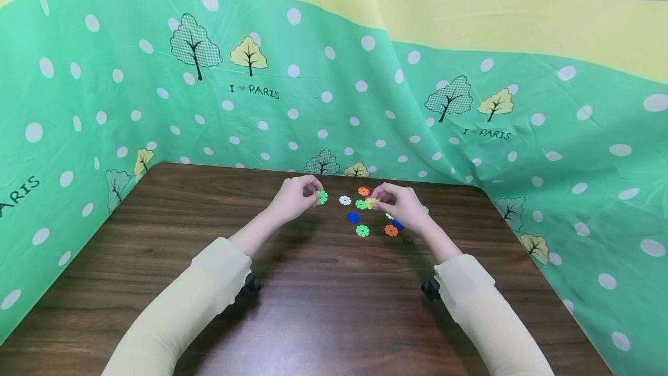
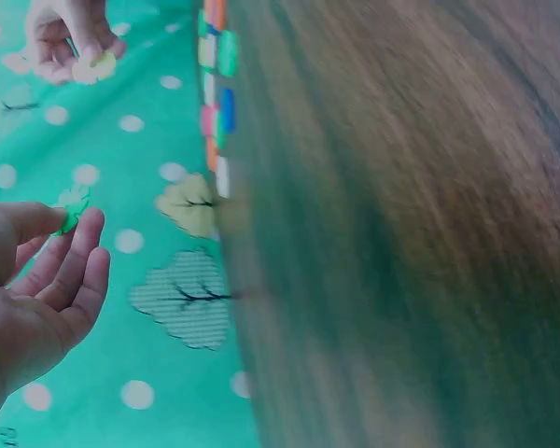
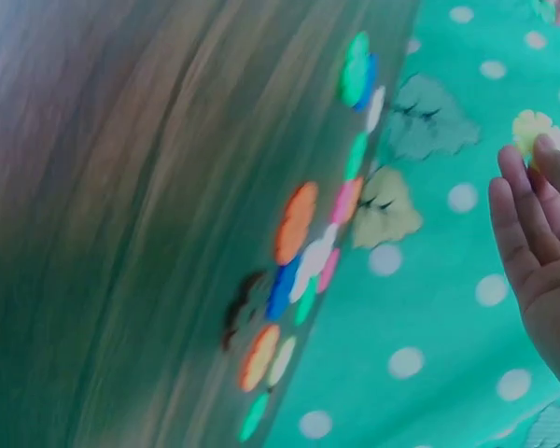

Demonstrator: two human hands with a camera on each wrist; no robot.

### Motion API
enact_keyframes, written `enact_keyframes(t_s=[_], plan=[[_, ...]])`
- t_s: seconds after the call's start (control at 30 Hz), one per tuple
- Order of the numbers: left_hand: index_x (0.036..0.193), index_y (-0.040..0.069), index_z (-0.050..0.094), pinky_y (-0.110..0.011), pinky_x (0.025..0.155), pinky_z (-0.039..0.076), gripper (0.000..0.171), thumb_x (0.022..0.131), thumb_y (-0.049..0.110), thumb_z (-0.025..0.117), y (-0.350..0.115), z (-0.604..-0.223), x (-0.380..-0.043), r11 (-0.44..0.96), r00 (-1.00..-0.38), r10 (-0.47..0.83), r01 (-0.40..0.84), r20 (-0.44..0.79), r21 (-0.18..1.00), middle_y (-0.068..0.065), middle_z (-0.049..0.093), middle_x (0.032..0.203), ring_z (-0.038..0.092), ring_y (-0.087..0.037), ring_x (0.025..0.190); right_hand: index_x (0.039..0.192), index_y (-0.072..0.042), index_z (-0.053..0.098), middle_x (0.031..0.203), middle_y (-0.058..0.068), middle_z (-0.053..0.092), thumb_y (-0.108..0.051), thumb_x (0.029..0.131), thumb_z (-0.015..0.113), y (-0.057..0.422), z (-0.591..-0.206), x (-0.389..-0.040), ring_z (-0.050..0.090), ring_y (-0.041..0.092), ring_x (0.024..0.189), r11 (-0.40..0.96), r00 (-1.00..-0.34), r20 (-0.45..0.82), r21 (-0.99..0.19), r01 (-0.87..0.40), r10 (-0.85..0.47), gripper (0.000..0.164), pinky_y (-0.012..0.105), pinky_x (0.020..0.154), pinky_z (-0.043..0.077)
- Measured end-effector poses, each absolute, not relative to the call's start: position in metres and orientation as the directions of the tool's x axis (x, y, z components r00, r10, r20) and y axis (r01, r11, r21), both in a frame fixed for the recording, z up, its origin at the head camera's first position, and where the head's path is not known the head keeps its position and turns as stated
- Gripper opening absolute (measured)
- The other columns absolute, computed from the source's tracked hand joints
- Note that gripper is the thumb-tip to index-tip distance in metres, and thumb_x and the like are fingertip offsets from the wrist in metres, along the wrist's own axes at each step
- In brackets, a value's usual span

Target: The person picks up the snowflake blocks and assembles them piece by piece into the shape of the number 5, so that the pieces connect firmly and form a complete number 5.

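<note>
My left hand (image 1: pixel 296 197) pinches a green notched disc (image 1: pixel 322 196) between thumb and fingertips, held up above the table in the left wrist view. My right hand (image 1: pixel 400 205) pinches a yellow notched disc (image 1: pixel 371 203) the same way, raised over the loose discs. The two held discs are apart. Between and below the hands lie a white disc (image 1: pixel 345 200), an orange disc (image 1: pixel 363 191), a blue disc (image 1: pixel 353 217) and a green disc (image 1: pixel 362 230). Some discs are partly hidden behind the right hand.
Another orange disc (image 1: pixel 391 230) and a dark disc (image 3: pixel 246 310) lie near the right wrist. The brown wooden table (image 1: pixel 313 318) runs back to a green dotted curtain (image 1: pixel 292 126), which also hangs along both sides.
</note>
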State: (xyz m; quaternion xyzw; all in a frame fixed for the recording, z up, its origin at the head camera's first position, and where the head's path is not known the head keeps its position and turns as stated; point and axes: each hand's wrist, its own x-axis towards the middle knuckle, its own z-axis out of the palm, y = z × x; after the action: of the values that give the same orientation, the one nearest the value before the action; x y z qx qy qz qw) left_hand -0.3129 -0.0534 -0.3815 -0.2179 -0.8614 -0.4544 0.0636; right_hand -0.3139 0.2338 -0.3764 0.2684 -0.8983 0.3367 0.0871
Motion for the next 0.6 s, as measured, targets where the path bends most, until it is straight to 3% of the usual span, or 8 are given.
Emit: enact_keyframes(t_s=[0.3,0.6], plan=[[0.098,0.007,0.066,-0.030,0.061,0.056,0.012,0.086,0.007,0.066,-0.056,-0.357,-0.277,0.372,-0.898,0.292,0.422,0.328,0.827,-0.005,0.066,0.078,0.066,-0.013,0.063,0.090,-0.012,0.066,0.083,-0.002,0.068,-0.009,0.079,0.076,0.209,-0.362,-0.280,0.064,0.010,0.074,0.551,-0.776,0.499,-0.551,-0.627,-0.386,0.015,0.024,0.068,0.055],[0.097,0.007,0.067,-0.029,0.061,0.056,0.013,0.084,0.009,0.070,-0.058,-0.352,-0.245,0.288,-0.901,0.262,0.416,0.346,0.863,-0.005,0.068,0.076,0.067,-0.014,0.063,0.087,-0.012,0.067,0.079,-0.001,0.067,-0.008,0.076,0.078,0.188,-0.356,-0.251,0.058,0.010,0.062,0.517,-0.714,0.622,-0.516,-0.683,-0.322,0.017,0.024,0.057,0.052]])
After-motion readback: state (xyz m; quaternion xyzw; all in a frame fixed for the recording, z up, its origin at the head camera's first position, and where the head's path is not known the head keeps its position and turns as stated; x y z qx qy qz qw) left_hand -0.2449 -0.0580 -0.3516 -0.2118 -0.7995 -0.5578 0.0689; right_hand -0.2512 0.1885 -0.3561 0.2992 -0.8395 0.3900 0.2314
